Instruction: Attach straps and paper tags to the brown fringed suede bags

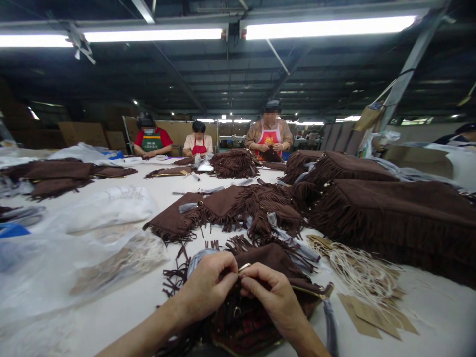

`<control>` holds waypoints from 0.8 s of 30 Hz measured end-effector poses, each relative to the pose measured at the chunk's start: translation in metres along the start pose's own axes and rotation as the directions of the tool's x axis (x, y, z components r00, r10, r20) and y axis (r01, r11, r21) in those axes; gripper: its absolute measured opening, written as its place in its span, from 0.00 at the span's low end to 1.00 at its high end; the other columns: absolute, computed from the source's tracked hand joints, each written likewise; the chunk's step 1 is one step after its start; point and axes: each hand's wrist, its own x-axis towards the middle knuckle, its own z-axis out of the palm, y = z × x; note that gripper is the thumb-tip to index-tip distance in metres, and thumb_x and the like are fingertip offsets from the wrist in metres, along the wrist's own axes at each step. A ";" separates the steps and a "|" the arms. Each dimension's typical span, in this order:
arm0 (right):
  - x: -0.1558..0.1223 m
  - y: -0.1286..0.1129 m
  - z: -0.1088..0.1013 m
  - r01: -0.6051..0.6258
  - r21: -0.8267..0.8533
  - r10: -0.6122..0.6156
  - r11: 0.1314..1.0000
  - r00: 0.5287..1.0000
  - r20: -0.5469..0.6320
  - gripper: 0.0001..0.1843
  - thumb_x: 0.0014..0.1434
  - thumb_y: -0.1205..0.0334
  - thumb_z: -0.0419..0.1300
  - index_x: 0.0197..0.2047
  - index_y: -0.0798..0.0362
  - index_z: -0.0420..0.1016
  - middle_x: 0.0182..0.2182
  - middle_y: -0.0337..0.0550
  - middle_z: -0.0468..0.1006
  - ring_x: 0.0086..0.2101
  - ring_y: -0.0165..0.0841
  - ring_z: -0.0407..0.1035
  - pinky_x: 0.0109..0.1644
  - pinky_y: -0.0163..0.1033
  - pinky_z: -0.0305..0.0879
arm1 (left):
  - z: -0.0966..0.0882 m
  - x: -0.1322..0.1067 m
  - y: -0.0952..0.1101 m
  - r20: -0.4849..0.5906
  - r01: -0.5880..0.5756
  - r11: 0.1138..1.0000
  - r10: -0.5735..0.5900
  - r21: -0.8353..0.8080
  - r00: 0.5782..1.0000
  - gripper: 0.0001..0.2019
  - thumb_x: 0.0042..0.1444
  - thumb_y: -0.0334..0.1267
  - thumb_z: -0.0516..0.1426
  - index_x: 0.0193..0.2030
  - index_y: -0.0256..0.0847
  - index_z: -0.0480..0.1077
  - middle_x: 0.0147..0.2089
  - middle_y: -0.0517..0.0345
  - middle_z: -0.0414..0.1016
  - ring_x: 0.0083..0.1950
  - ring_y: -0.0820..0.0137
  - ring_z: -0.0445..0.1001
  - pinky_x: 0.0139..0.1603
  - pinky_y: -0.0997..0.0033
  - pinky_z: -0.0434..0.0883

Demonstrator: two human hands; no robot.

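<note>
A brown fringed suede bag point(275, 260) lies on the white table point(122, 302) right in front of me. My left hand point(208, 285) and my right hand point(273, 295) meet over its top edge. Both hands pinch at a small gold metal fitting point(244, 267) on the bag. The fingers of each hand are curled and pressed together. The lower part of the bag is hidden under my hands and wrists.
Piles of the same brown fringed bags point(390, 218) fill the table's right side and middle point(241, 208). Kraft paper tags with white strings point(366, 292) lie to my right. Clear plastic bags point(85, 248) cover the left. Three aproned people point(270, 136) work at the far end.
</note>
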 end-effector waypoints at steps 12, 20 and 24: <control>-0.001 -0.001 -0.002 0.035 -0.102 -0.032 0.994 0.999 0.030 0.12 0.59 0.54 0.61 0.30 0.53 0.77 0.27 0.39 0.76 0.28 0.32 0.69 0.33 0.34 0.65 | -0.001 0.001 0.000 0.017 -0.004 1.000 0.004 -0.021 1.000 0.07 0.51 0.25 0.53 0.26 0.39 0.67 0.26 0.63 0.69 0.30 0.72 0.66 0.34 0.74 0.59; -0.001 0.000 -0.002 0.054 -0.127 -0.053 0.990 0.998 0.016 0.10 0.59 0.58 0.62 0.29 0.53 0.76 0.26 0.37 0.75 0.28 0.31 0.69 0.34 0.34 0.63 | 0.000 0.000 0.001 0.035 0.002 1.000 -0.001 -0.023 0.999 0.07 0.50 0.25 0.54 0.26 0.39 0.66 0.26 0.63 0.68 0.30 0.72 0.66 0.34 0.74 0.59; -0.001 -0.001 0.000 0.051 -0.140 -0.051 0.989 0.999 0.003 0.11 0.59 0.57 0.61 0.28 0.53 0.75 0.24 0.37 0.75 0.27 0.31 0.68 0.33 0.34 0.63 | 0.000 0.000 0.000 0.031 -0.006 1.000 0.006 -0.020 0.999 0.06 0.50 0.25 0.53 0.26 0.39 0.66 0.27 0.62 0.69 0.31 0.71 0.66 0.34 0.73 0.60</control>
